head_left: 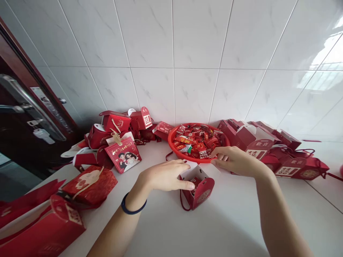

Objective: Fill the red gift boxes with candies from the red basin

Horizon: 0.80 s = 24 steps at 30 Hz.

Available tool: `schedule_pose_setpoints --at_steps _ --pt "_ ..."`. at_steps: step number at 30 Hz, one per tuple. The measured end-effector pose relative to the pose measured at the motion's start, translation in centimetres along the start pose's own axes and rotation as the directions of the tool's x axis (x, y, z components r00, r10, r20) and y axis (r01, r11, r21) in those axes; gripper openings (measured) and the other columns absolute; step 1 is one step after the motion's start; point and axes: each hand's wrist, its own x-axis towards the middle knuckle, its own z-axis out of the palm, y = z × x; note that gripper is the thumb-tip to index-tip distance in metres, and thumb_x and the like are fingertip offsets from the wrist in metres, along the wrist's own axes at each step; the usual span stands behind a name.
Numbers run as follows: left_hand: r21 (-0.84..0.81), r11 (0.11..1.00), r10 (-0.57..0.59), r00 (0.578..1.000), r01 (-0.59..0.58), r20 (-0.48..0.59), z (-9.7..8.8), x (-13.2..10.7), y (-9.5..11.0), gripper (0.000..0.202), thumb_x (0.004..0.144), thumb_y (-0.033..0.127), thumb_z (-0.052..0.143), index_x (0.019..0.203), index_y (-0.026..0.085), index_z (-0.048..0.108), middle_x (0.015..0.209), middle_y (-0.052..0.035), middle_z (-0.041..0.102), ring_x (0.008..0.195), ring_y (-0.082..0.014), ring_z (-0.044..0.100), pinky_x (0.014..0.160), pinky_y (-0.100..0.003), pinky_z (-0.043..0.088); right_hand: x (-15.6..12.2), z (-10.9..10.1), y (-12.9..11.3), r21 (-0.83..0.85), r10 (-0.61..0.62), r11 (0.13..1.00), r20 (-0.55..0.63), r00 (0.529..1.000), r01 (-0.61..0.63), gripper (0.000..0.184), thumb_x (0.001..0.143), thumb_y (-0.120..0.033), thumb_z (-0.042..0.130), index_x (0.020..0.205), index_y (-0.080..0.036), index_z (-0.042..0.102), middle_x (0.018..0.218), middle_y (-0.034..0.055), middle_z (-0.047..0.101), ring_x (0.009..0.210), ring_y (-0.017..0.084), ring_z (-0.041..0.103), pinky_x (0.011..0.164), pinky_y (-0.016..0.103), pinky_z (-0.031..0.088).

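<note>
White tabletop (227, 221), marbled white tile wall (195, 39), dark door (16, 139) leftward.
The open red cardboard box (200, 201) stands centrally, mouth up, rounded flap (207, 187) near-right, long axis unclear; my left hand (166, 175) lies over it, thumb and fingers apart; whether my half-curled right hand (233, 160) holds anything, I can't tell.

The bench (227, 217) is white and fairly crowded. A round red basin (187, 158) sits toward the back, with an open box (205, 192) just in front, its cord (183, 205) trailing onto the surface. Red boxes are jumbled over on the left (124, 155), and another heap (254, 137) lies to the right.
</note>
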Motion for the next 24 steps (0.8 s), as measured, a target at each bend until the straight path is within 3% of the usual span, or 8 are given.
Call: schedule_pose_setpoints --at_steps 3,5,8,11,15,20,24 --pt "0.029 0.999 -0.028 1.0 0.028 0.008 -0.2 -0.1 -0.1 0.045 0.085 0.06 0.061 0.106 0.021 0.067 0.114 -0.0083 0.065 0.106 -0.0292 0.062 0.077 -0.031 0.045 -0.2 1.7 -0.1 -0.209 0.186 0.962 0.017 0.982 -0.178 0.04 0.091 -0.058 0.056 0.075 -0.022 0.058 0.084 0.008 0.07 0.075 0.026 0.064 0.061 0.033 0.041" --pt "0.032 0.999 -0.021 1.0 0.02 0.015 -0.1 -0.1 -0.1 0.048 0.081 0.06 0.065 0.111 0.022 0.067 0.118 -0.0081 0.065 0.11 -0.0297 0.062 0.078 -0.03 0.046 -0.6 2.8 0.2 -0.213 0.218 0.956 0.046 0.975 -0.203 0.048 0.087 -0.069 0.056 0.073 -0.022 0.055 0.08 0.0071 0.069 0.073 0.026 0.063 0.059 0.032 0.038" --pt "0.003 1.0 -0.004 1.0 0.004 0.019 0.0 -0.1 -0.2 0.054 0.079 0.058 0.068 0.121 0.024 0.066 0.129 -0.0085 0.063 0.119 -0.0314 0.059 0.085 -0.032 0.047 -1.5 3.9 1.4 -0.048 0.156 0.987 0.09 0.984 -0.152 0.05 0.085 -0.072 0.057 0.083 -0.023 0.062 0.082 0.0061 0.07 0.075 0.025 0.065 0.06 0.031 0.041" --pt "-0.004 0.999 -0.036 0.999 0.036 0.021 -0.1 0.0 -0.4 0.06 0.076 0.061 0.069 0.122 0.023 0.068 0.138 -0.0113 0.061 0.126 -0.0355 0.056 0.09 -0.036 0.048 -2.3 4.4 3.0 0.131 0.05 0.989 0.144 0.988 -0.069 0.061 0.076 -0.071 0.07 0.111 -0.022 0.066 0.091 0.0068 0.072 0.08 0.025 0.067 0.065 0.031 0.047" --pt "-0.004 0.999 -0.035 0.999 0.035 -0.003 0.0 0.0 -0.8 0.063 0.073 0.062 0.072 0.124 0.025 0.067 0.141 -0.0108 0.061 0.133 -0.0371 0.053 0.095 -0.037 0.048 -3.1 6.0 4.5 0.292 -0.03 0.956 0.11 0.993 -0.003 0.091 0.069 -0.065 0.08 0.144 -0.021 0.052 0.101 0.0087 0.071 0.086 0.026 0.068 0.071 0.032 0.054" --pt "-0.008 0.999 0.05 0.999 -0.05 -0.019 0.0 -0.3 -1.1 0.056 0.068 0.06 0.078 0.111 0.025 0.072 0.13 -0.0094 0.067 0.121 -0.0367 0.061 0.091 -0.037 0.05 -3.7 8.5 5.7 0.41 -0.045 0.911 -0.026 0.999 0.052 0.097 0.07 -0.057 0.084 0.152 -0.022 0.046 0.109 0.0111 0.071 0.099 0.03 0.068 0.081 0.038 0.058" --pt "-0.03 0.977 0.211 0.977 -0.211 -0.018 -0.3 -0.5 -1.2 0.064 0.058 0.05 0.088 0.116 0.028 0.071 0.128 -0.0053 0.067 0.119 -0.0355 0.062 0.095 -0.037 0.05 -3.8 8.8 5.7 0.47 -0.178 0.86 -0.093 0.98 0.201 0.088 0.071 -0.053 0.086 0.148 -0.025 0.052 0.129 0.0123 0.068 0.105 0.029 0.067 0.09 0.041 0.057"
